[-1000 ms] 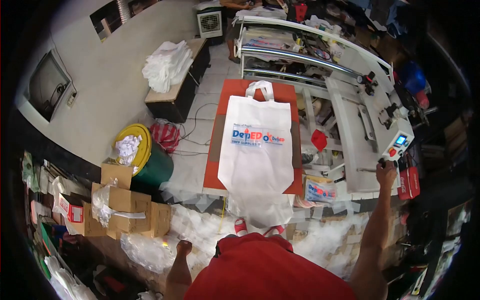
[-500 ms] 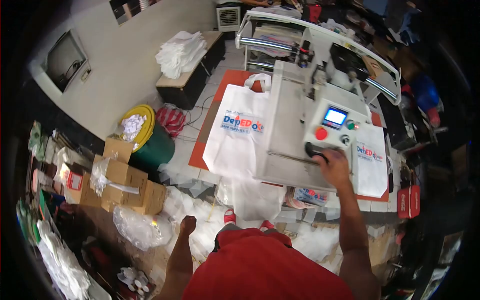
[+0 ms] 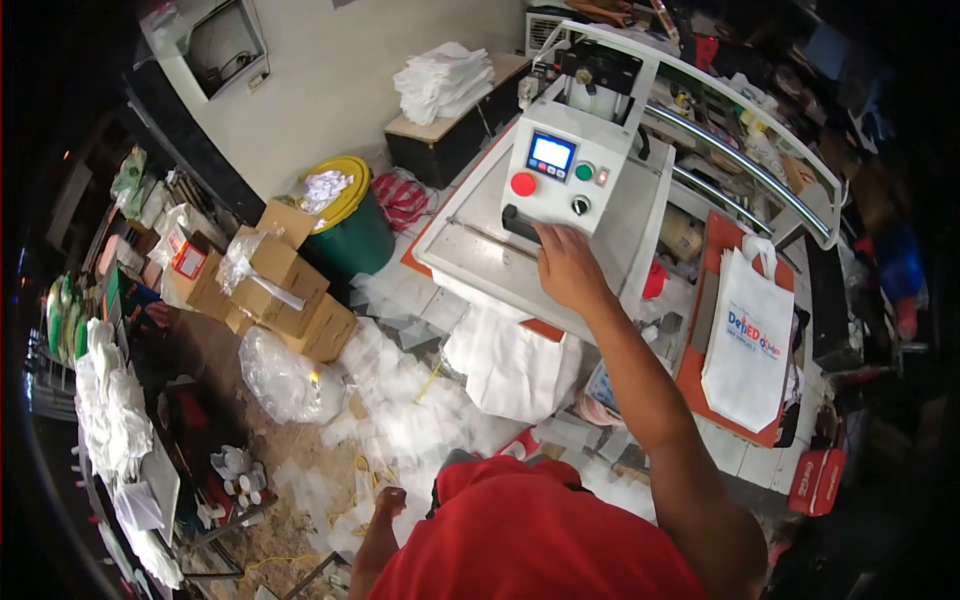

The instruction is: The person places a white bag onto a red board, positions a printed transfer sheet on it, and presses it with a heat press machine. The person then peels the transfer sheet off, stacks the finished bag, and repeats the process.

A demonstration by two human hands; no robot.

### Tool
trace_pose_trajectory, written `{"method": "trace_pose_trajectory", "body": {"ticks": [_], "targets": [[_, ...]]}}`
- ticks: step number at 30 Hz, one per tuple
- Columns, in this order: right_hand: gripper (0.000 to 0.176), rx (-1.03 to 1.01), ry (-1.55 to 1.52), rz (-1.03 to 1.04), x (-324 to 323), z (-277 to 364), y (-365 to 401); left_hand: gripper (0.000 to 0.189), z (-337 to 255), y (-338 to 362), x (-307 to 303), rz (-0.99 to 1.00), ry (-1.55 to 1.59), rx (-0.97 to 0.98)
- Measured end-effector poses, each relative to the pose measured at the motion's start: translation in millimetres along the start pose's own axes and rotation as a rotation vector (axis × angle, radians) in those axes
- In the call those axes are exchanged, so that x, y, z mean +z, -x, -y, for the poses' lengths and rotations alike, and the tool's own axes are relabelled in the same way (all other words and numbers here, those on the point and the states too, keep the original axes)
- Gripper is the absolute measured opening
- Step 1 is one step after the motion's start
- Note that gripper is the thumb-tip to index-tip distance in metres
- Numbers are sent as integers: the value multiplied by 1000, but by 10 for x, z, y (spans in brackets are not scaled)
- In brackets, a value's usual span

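Note:
My right hand (image 3: 573,265) grips the black handle (image 3: 520,224) on the front of a white heat press head (image 3: 550,205). The head carries a lit screen (image 3: 552,153), a red button (image 3: 523,184) and a green button (image 3: 585,171). Its broad metal plate (image 3: 475,255) covers the left station, and white bag fabric (image 3: 510,370) hangs out below the front edge. On the right station, a white tote bag (image 3: 745,340) with a printed "DepED" logo lies flat on an orange pad (image 3: 705,300). My left hand (image 3: 388,502) hangs low by my side, fingers curled, touching nothing.
Chrome rails (image 3: 740,145) run behind the press. To the left stand a green bin (image 3: 355,240) with a yellow rim and cardboard boxes (image 3: 285,280). A stack of white bags (image 3: 440,80) rests on a bench. Translucent sheets (image 3: 420,410) litter the floor.
The press head has slid left with my right hand on its handle, now covering the left bag and exposing all of the right one. My view has shifted too. My left hand has dropped lower.

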State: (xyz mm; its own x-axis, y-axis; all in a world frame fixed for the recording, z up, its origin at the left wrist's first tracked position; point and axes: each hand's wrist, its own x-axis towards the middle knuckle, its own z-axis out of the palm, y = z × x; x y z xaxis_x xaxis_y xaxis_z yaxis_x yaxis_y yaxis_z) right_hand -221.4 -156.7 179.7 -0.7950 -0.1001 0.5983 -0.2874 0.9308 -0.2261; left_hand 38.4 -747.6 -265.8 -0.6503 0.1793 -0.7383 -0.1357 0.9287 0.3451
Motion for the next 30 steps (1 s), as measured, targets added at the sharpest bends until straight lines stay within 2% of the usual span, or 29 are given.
{"method": "trace_pose_trajectory", "body": {"ticks": [2, 4, 5, 6, 8, 9, 10, 11, 12, 13, 14, 15, 16, 18, 19, 20, 22, 23, 26, 27, 28, 30], "targets": [[37, 51, -35, 20, -78, 124, 33, 18, -21, 200, 14, 63, -103, 25], [38, 58, -95, -119, -235, 278, 272, 17, -6, 355, 9, 8, 65, 116], [34, 133, -177, -155, -362, 372, 478, 21, -37, 431, 105, -23, 531, -414], [31, 206, -256, -193, -485, 451, 713, 21, -36, 520, 124, -19, 527, -410], [24, 259, -226, -202, -670, 505, 1326, 20, 27, 572, 112, -160, 188, 13], [20, 372, -233, -178, -755, 541, 1651, 20, 39, 548, 88, -148, 178, 21], [16, 485, -239, -149, -849, 571, 1993, 19, 25, 541, 95, -86, 27, 23], [15, 539, -187, -139, -935, 582, 2343, 19, 19, 572, 134, -24, -124, 25], [15, 590, -137, -137, -1016, 555, 2669, 19, 55, 553, 211, -18, -135, 34], [15, 600, -126, -150, -1096, 522, 2944, 17, 113, 445, 253, 66, -270, 96], [15, 725, -125, -131, -1175, 480, 3208, 15, 121, 363, 242, 150, -410, 158], [15, 856, -123, -112, -1249, 435, 3409, 17, 118, 353, 216, 210, -698, 352], [15, 880, -106, -133, -1310, 321, 3585, 17, 81, 319, 196, 217, -725, 374], [15, 771, 49, -229, -1555, 73, 3945, 14, 26, 188, 214, 329, 14, 209], [14, 758, 112, -280, -1672, -108, 4068, 19, -227, 228, 117, 339, 117, 408], [11, 819, 115, -327, -1838, -218, 4102, 19, -438, 148, 66, 373, 74, 442], [5, 857, 184, -403, -2149, -514, 4187, 24, -843, 17, 50, 487, 184, 241], [4, 857, 317, -349, -2253, -793, 4354, 23, -758, -106, 248, 223, 335, 137], [8, 914, 303, -450, -2529, -1443, 4528, 17, -1775, -56, 237, 85, 524, -173], [7, 905, 318, -436, -2617, -1666, 4545, 19, -2047, -106, 233, 99, 613, -197], [7, 893, 326, -421, -2669, -1892, 4546, 21, -2361, -17, 261, 13, 479, -148], [5, 841, 284, -428, -2638, -2317, 4472, 20, -2960, 89, 306, -36, 470, -43]]}}
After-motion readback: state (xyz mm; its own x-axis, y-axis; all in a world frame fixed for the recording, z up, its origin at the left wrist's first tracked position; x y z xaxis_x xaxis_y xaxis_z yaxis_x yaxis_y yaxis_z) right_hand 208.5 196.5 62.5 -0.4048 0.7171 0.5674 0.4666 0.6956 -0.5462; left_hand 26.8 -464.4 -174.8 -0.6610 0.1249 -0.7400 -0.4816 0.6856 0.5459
